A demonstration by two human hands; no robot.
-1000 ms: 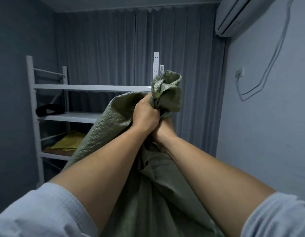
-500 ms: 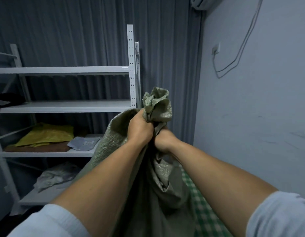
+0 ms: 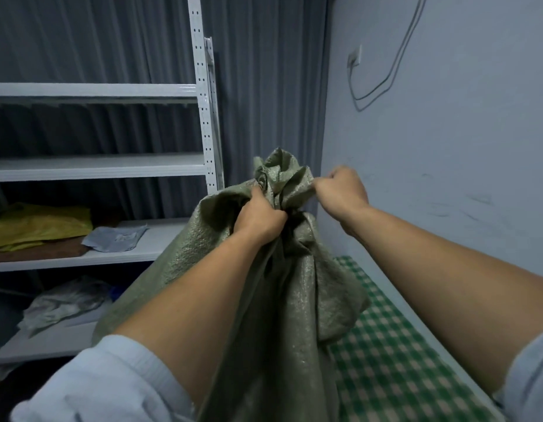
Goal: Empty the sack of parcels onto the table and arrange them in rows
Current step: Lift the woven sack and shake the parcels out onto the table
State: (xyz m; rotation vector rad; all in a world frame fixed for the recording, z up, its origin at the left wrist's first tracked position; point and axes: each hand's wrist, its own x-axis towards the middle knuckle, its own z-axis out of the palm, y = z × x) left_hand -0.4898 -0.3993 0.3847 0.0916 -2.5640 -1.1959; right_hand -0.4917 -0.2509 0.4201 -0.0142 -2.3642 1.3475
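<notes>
A green woven sack (image 3: 282, 300) hangs upright in front of me, its bunched neck at the top. My left hand (image 3: 259, 216) grips the neck from the left. My right hand (image 3: 340, 190) has curled fingers pinching a fold of the sack's mouth and pulls it out to the right. Under the sack lies a table with a green-and-white checked cloth (image 3: 395, 345). No parcels show; the sack hides whatever is inside.
A white metal shelf rack (image 3: 203, 117) stands to the left with a yellow bag (image 3: 41, 223), a grey pouch (image 3: 115, 239) and crumpled plastic (image 3: 63, 303) on its shelves. A grey curtain hangs behind. A blue wall (image 3: 446, 147) runs along the table's right side.
My right hand left the joint grip at the neck and moved right, drawing a fold of the mouth outward. The sack has come lower and my view has tilted down, showing more tablecloth.
</notes>
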